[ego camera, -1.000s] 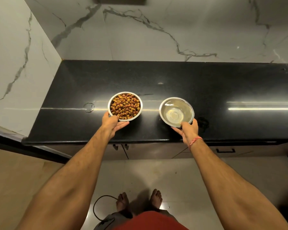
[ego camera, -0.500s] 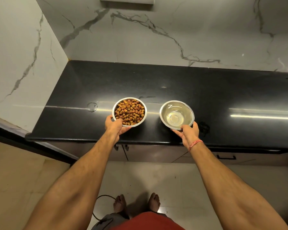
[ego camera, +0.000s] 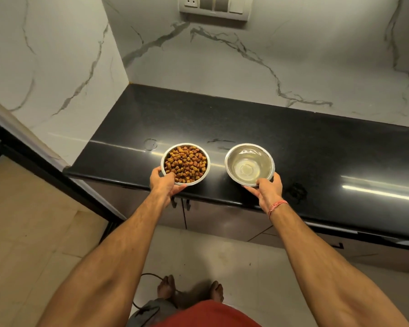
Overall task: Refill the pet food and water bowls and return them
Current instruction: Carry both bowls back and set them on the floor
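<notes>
steel food bowl full of kibble, gripped at near rim by left hand; steel water bowl just beside, held by right hand, over black counter front edge.

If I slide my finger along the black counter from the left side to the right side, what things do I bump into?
Ring mark → left hand → food bowl → water bowl → right hand → dark smudge.
</notes>
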